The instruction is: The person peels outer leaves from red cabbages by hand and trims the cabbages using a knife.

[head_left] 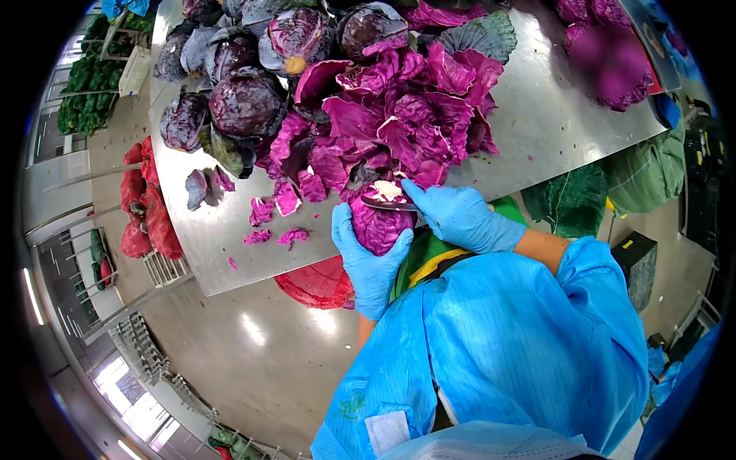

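A red cabbage (379,228) rests in my left hand (366,264), whose blue-gloved fingers wrap its left side and underside. The pale cut stem end of the cabbage faces up and away. My right hand (464,216), gloved in blue too, is closed round a knife (389,204); the blade lies across the cabbage just below the stem, and the handle is hidden in the fist. Just beyond both hands, a heap of loose purple cabbage leaves (414,115) covers the table. Small leaf scraps (291,236) lie to the left of the cabbage.
Whole dark red cabbages (247,103) are piled on the metal table (537,146) at the far left. More purple cabbages (606,61) sit at the far right, partly blurred. Red mesh sacks (146,207) stand left of the table, green sacks (644,172) to the right.
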`<action>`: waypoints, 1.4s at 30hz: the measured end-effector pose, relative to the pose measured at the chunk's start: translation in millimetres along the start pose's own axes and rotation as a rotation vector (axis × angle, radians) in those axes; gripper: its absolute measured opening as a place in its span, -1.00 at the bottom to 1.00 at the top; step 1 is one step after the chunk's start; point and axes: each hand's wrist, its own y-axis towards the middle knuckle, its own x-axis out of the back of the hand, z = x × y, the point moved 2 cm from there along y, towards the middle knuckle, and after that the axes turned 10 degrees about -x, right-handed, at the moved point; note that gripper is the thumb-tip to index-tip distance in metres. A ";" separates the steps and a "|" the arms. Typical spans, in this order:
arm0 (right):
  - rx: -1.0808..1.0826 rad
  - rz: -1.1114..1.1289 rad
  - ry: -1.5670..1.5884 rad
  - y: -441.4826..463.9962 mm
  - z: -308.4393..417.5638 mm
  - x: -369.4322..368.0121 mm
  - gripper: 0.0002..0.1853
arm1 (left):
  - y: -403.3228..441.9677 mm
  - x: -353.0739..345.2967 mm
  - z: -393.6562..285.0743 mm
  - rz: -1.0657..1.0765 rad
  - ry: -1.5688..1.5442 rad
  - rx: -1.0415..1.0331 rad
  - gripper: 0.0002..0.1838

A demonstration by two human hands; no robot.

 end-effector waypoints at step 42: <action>-0.438 0.033 1.019 18.8 -30.8 -13.8 -0.73 | -0.4 -15.2 -7.7 -0.036 0.168 -0.317 0.34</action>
